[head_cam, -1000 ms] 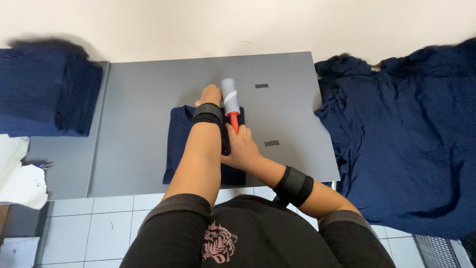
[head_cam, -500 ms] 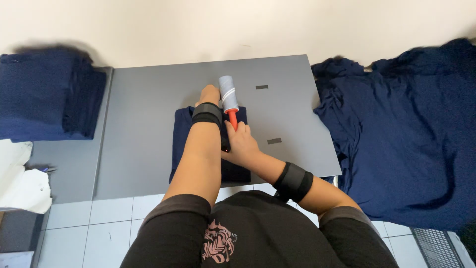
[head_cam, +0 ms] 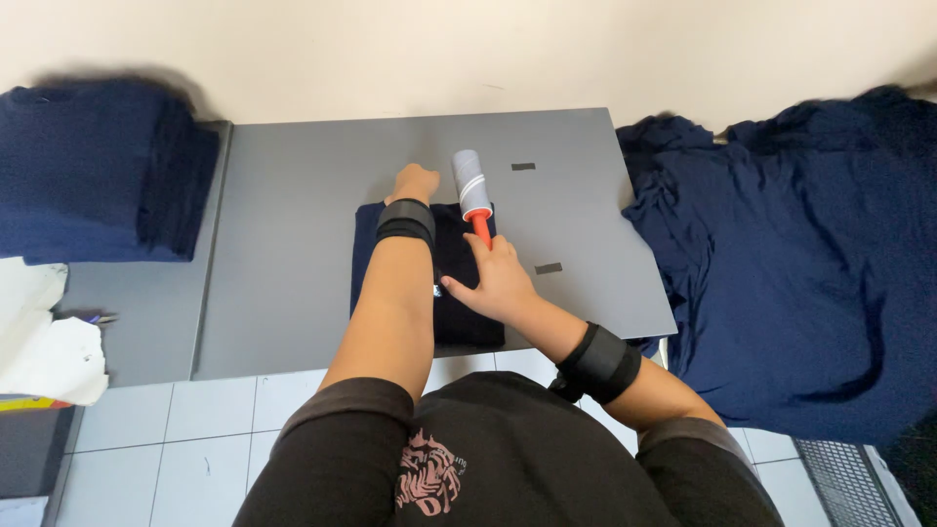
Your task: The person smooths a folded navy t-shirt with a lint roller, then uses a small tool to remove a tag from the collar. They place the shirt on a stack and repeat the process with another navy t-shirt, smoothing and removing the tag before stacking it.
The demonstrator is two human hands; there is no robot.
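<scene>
A folded navy garment (head_cam: 459, 283) lies on the grey table (head_cam: 293, 244), near its front edge. My left hand (head_cam: 413, 182) rests at the garment's far edge with its fingers curled, pressing down on the cloth. My right hand (head_cam: 498, 281) grips the red handle of a lint roller (head_cam: 472, 191). The roller's white head lies at the garment's far right corner, partly on the bare table. Both wrists wear black bands.
A stack of folded navy garments (head_cam: 93, 176) sits at the left on a second grey surface. A loose heap of navy cloth (head_cam: 791, 263) fills the right side. White paper (head_cam: 44, 342) lies at the left. Two dark tape marks (head_cam: 523, 166) are on the table. Tiled floor shows below.
The roller's head has moved a little farther away along the garment to its far edge. My left hand stays in the same place on the cloth.
</scene>
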